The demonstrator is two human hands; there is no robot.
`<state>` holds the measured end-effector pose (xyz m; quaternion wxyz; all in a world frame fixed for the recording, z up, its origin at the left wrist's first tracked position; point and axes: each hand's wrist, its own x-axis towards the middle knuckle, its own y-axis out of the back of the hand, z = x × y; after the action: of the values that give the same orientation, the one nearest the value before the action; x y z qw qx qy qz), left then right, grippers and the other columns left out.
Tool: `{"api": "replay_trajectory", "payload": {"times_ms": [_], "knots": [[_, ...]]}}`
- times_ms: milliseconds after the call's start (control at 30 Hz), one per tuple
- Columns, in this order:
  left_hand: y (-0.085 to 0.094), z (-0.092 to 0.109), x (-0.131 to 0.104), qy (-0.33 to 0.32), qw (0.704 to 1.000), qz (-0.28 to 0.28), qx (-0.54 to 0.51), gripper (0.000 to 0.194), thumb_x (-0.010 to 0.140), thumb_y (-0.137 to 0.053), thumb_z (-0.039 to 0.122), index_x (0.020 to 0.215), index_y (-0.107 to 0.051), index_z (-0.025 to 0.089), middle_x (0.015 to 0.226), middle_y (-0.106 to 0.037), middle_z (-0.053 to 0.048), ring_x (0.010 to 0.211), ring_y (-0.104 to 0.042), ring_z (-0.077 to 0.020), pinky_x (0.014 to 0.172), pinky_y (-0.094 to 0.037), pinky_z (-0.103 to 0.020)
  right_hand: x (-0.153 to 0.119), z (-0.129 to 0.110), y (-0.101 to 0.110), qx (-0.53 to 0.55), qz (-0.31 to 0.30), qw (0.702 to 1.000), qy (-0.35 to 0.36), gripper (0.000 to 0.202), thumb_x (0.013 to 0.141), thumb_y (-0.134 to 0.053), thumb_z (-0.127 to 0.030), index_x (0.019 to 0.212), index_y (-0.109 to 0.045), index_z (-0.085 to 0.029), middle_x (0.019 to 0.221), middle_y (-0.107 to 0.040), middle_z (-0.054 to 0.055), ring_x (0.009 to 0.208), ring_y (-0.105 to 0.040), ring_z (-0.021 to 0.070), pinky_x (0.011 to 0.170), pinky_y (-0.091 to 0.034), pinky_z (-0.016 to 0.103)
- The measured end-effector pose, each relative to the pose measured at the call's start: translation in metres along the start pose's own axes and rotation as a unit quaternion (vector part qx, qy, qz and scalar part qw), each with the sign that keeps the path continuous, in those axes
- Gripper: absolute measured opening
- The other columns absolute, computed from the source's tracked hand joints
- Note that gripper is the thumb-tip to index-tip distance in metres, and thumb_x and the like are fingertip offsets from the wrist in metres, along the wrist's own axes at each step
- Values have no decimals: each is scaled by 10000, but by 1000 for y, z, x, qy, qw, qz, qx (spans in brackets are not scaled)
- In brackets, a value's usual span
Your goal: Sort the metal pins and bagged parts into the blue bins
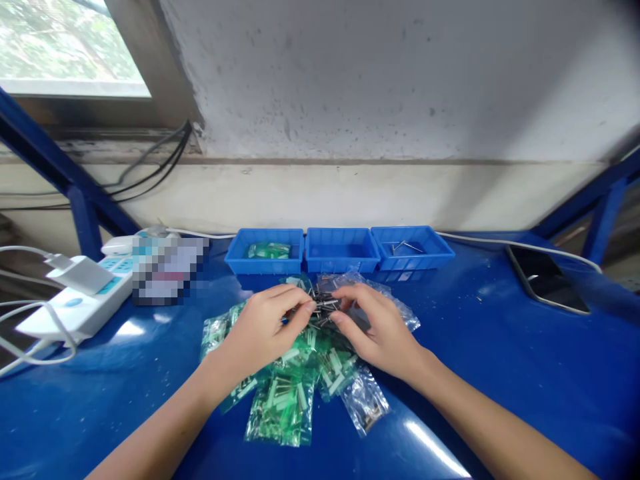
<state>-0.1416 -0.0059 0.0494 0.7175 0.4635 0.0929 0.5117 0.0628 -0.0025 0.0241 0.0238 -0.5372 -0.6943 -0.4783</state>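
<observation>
Thin dark metal pieces [326, 307] lie in a small heap between my two hands. My left hand [273, 319] is closed, its thumb and index finger pinched together at the heap's left side; what they hold is too small to name. On the right side, my right hand [377, 327] has thumb and index finger apart, with fingertips at the metal pieces. Green plastic bags [283, 407] with pale plugs and screws spread beneath and in front of my hands. A clear bag [365, 400] with small brownish parts lies near my right wrist.
Three blue bins stand behind the bags: the left bin [265, 267] holds a green bag, the middle bin [343, 257] shows a bare bottom, the right bin [417, 260] holds bent metal rods. A power strip [75, 310] with cables lies left, a phone [547, 280] right.
</observation>
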Motion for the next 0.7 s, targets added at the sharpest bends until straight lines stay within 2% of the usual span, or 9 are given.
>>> {"api": "replay_trajectory", "payload": {"times_ms": [67, 167, 300, 433, 533, 600, 700], "knots": [[1, 0, 0, 2, 1000, -12, -15, 234, 934, -424, 216, 743, -549, 164, 673, -532, 9, 594, -479, -98, 544, -365, -241, -1, -1, 0, 6, 9, 1000, 11, 192, 868, -535, -237, 1053, -517, -186, 814, -580, 28, 752, -548, 157, 696, -442, 311], [1, 0, 0, -7, 999, -30, -32, 220, 935, -422, 203, 776, -570, 168, 708, -564, 6, 624, -507, -97, 570, -387, -236, 0, -2, 1, 5, 2, 1000, 30, 82, 883, -493, -180, 951, -538, -186, 791, -569, 29, 732, -526, 149, 669, -431, 295], [-1, -1, -1, -25, 999, 15, -30, 118, 909, -487, 225, 930, -594, 181, 806, -608, -16, 681, -540, -113, 571, -413, -231, 1, -2, 1, -6, 10, 999, 34, 82, 893, -466, -168, 897, -548, -174, 760, -559, 33, 716, -509, 149, 651, -424, 291], [-3, -1, -1, -45, 998, 37, 2, 153, 916, -456, 210, 848, -586, 167, 741, -595, -20, 656, -534, -120, 581, -416, -246, 0, -3, 1, -6, 12, 1000, 28, 90, 893, -482, -204, 941, -554, -180, 753, -566, 27, 706, -523, 152, 655, -434, 303], [-3, -1, -1, -37, 999, 29, 16, 211, 930, -420, 219, 798, -575, 163, 688, -580, -11, 624, -532, -120, 572, -412, -252, -1, -6, -1, -5, 14, 999, 34, 127, 876, -519, -219, 995, -546, -183, 783, -587, 30, 720, -540, 155, 667, -444, 311], [-2, 0, -1, -32, 999, 15, 12, 233, 936, -407, 228, 798, -583, 162, 700, -597, -14, 643, -553, -124, 585, -425, -254, 0, -8, -1, -11, 12, 999, 43, 87, 881, -498, -195, 942, -558, -182, 767, -588, 31, 711, -538, 152, 656, -444, 303], [2, -1, -1, -16, 999, -37, 18, 235, 946, -391, 260, 922, -612, 182, 823, -651, -28, 728, -596, -140, 627, -455, -261, 5, -4, 9, -50, 30, 996, 61, 99, 883, -472, -177, 877, -571, -182, 751, -603, 37, 702, -552, 151, 645, -449, 292]]}}
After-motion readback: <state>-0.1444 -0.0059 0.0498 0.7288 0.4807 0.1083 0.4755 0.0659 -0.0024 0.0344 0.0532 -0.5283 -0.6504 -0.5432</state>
